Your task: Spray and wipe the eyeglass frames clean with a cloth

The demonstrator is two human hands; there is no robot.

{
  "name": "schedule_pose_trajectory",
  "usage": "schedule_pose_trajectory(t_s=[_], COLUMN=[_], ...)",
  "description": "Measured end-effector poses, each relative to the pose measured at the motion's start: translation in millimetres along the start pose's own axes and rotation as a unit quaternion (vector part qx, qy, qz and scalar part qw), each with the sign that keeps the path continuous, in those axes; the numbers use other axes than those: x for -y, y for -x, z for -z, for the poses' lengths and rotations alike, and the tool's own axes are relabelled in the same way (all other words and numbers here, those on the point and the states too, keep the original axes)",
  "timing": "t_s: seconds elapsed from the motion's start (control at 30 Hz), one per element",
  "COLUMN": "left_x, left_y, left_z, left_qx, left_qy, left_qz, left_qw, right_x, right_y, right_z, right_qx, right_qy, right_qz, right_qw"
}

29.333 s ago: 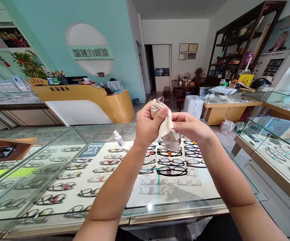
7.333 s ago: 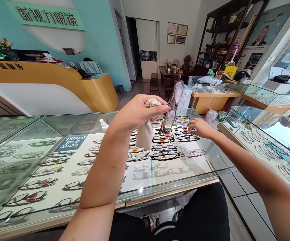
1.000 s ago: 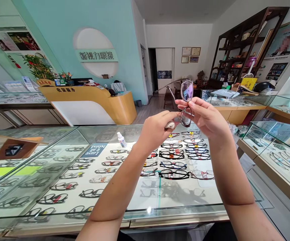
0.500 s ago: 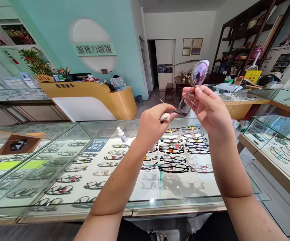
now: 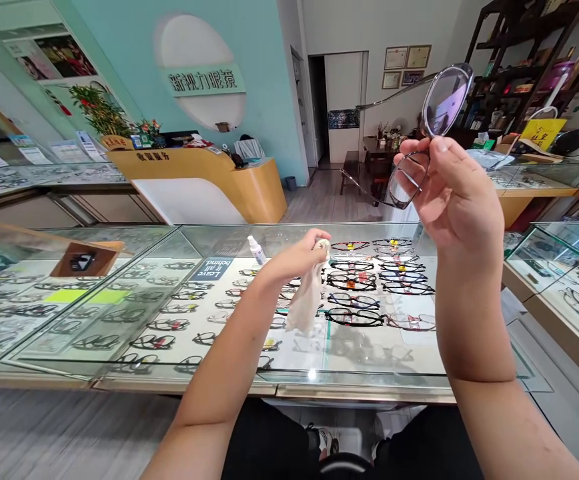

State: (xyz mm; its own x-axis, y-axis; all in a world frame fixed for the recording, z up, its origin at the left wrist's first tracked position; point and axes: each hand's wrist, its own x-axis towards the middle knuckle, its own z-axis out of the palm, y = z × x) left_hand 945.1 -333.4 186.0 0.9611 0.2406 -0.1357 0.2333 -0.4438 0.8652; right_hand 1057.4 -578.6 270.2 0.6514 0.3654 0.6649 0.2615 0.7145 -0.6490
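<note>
The right hand [image 5: 462,183] pinches the glasses [image 5: 447,100] higher now, apart from the left hand [image 5: 297,259] below, which grips the hanging cloth [image 5: 305,300].

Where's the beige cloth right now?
In the head view, the beige cloth hangs from the left hand, just below and right of centre, over the glass display case, right of the white bottle.

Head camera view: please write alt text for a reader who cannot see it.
A person's right hand holds up eyeglasses near their middle; the left hand holds a pale cloth over a glass display case of eyeglass frames. A white bottle stands nearby.
</note>
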Motion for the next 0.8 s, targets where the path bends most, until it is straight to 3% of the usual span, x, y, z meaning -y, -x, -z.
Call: schedule_pose_trajectory(t_s=[0.17,0.33,0.47,0.6,0.8], left_x=[52,87,99,105,119], left_y=[-37,-60,-65,-66,-64], left_z=[0.2,6.3,15.2,32.1,74.6], left_qx=[-0.101,-0.241,-0.358,-0.489,-0.581], left_qy=[-0.029,-0.103,-0.149,-0.156,-0.112], left_qz=[0.013,-0.012,-0.036,-0.026,0.003], left_qw=[0.994,0.965,0.921,0.858,0.806], right_x=[-1,-4,-4,-3,1], right_y=[1,1,3,5,8], right_z=[-1,-4,-10,-12,-15], right_qx=[0.009,0.003,-0.013,-0.026,-0.039], right_qy=[0.009,0.012,0.019,0.045,0.045], right_qz=[-0.006,-0.013,-0.017,-0.017,-0.022], right_qw=[1.0,1.0,1.0,0.999,0.998])
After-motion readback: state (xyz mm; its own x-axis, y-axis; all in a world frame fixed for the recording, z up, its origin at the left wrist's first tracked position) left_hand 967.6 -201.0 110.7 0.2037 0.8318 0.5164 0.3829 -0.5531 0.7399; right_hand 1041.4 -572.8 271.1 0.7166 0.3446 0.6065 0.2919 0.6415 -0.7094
